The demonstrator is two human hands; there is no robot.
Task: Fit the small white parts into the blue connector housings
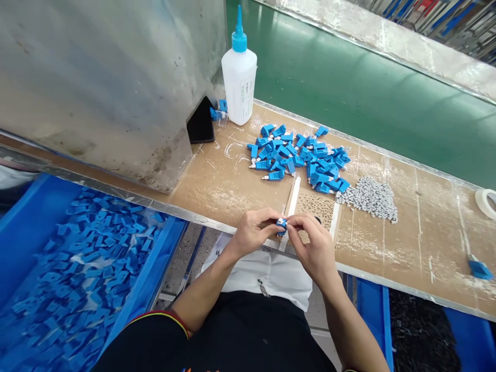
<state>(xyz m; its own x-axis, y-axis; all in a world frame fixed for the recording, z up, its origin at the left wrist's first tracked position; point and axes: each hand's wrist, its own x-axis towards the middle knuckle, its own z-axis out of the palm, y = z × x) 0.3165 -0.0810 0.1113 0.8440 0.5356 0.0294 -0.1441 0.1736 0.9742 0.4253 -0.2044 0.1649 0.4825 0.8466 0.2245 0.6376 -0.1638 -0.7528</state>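
Note:
A small blue plastic part (pixel 281 224) with a white piece on top is held near the front edge of the cardboard-covered table (pixel 220 181). My left hand (pixel 253 231) pinches it from the left. From the right, the thumb and fingers of my right hand (pixel 313 244) touch the same part. Just behind my hands, a dotted patch (pixel 315 205) lies between two white strips. Beyond it sits a pile of blue parts with white tips (pixel 320 160), and beside that is a heap of small grey pieces (pixel 370 199).
A white bottle with blue nozzle (pixel 239 82) stands near a dark object (pixel 201 124) and a metal panel (pixel 96 77). A blue bin (pixel 155 258) of blue parts is at left; black pieces (pixel 422 330) fill another at right. A tape roll (pixel 484 204) lies far right.

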